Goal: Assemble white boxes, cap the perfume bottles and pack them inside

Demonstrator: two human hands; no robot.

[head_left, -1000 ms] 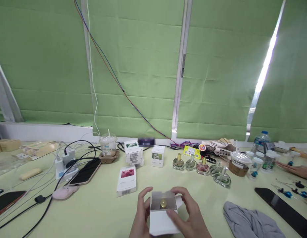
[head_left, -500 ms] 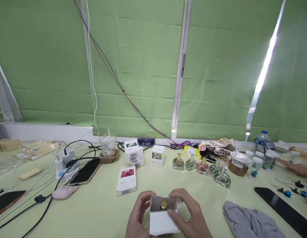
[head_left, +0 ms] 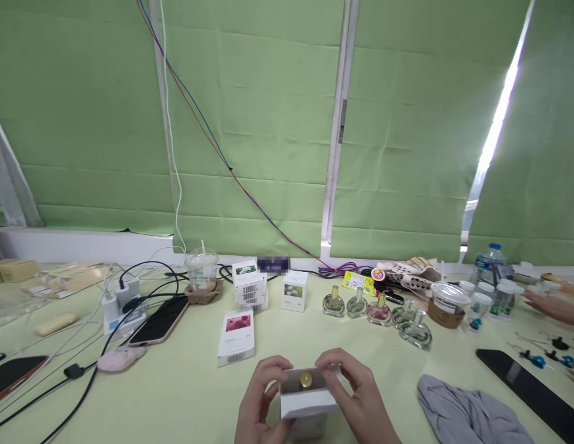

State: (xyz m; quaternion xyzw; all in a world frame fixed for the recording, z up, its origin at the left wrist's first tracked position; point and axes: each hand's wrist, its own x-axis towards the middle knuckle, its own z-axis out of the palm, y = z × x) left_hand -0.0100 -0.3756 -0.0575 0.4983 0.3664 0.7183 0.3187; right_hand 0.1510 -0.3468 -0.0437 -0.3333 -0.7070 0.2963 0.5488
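Note:
Low in the middle of the head view, both hands are around a small white box (head_left: 310, 402) with its top open. Inside stands a perfume bottle, of which only the round gold cap (head_left: 306, 379) shows. My left hand (head_left: 263, 401) grips the box's left side, fingers curled at the upper edge and thumb low in front. My right hand (head_left: 356, 391) pinches the right part of the opening between thumb and fingers. A front flap juts toward me over the box's lower part. Ahead lies a flat white box (head_left: 237, 336) with a pink flower picture.
Several perfume bottles (head_left: 378, 311) stand ahead to the right. White boxes (head_left: 294, 291) stand farther back. A grey cloth (head_left: 470, 410) and a black slab (head_left: 528, 391) lie right. Phones (head_left: 161, 322) and cables lie left. Another person's hand (head_left: 555, 306) is at the right edge.
The box's front flap has risen and now sticks out toward me. My right thumb has shifted from the front face to the opening's right edge. The other person's hand has moved slightly right.

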